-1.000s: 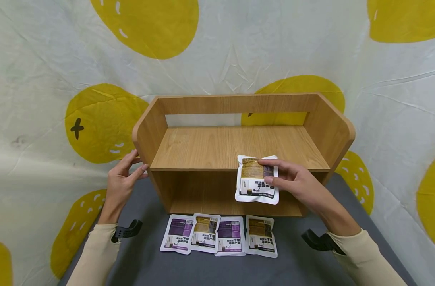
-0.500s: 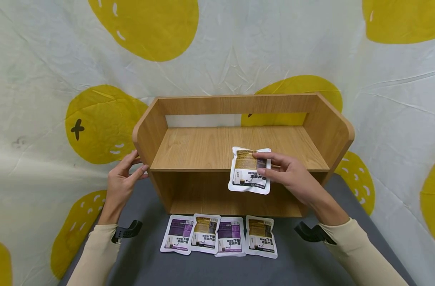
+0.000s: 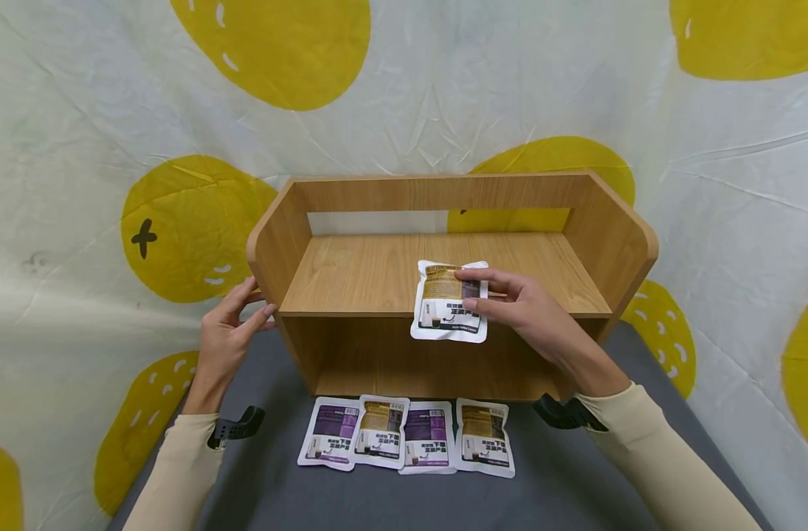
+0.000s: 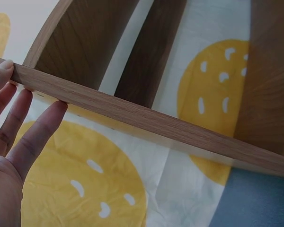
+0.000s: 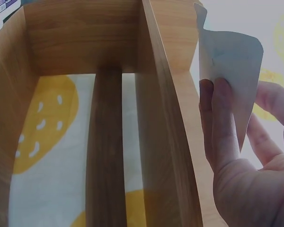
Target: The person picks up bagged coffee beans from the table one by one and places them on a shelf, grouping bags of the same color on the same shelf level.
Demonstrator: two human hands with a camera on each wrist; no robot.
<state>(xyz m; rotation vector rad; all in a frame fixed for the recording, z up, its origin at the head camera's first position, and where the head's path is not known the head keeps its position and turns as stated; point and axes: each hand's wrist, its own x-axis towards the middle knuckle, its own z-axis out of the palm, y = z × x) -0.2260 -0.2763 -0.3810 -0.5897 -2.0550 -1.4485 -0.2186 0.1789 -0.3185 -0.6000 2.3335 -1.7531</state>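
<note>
My right hand (image 3: 533, 313) pinches a white snack pouch (image 3: 446, 321) with a gold and purple label, thumb in front and fingers behind. The pouch hangs tilted before the front edge of the upper board of a wooden two-tier shelf (image 3: 377, 276). In the right wrist view the pouch's plain back (image 5: 232, 56) shows. At the shelf's left side, my left hand (image 3: 227, 339) rests fairly straight fingertips on the side panel (image 4: 109, 104), with the thumb at its front edge. Several similar pouches lie in a row below: purple ones (image 3: 330, 434) alternate with gold ones (image 3: 380, 431).
The shelf stands on a dark grey tabletop (image 3: 264, 479). Behind hangs a pale cloth (image 3: 430, 88) with yellow shapes. The lower compartment (image 3: 377, 354) opens just behind the row of pouches. Black bands sit on both wrists.
My right hand has carried the gold-labelled pouch leftward and up, from lower in front of the shelf to level with the upper board's edge. The left hand and the lying pouches have stayed put.
</note>
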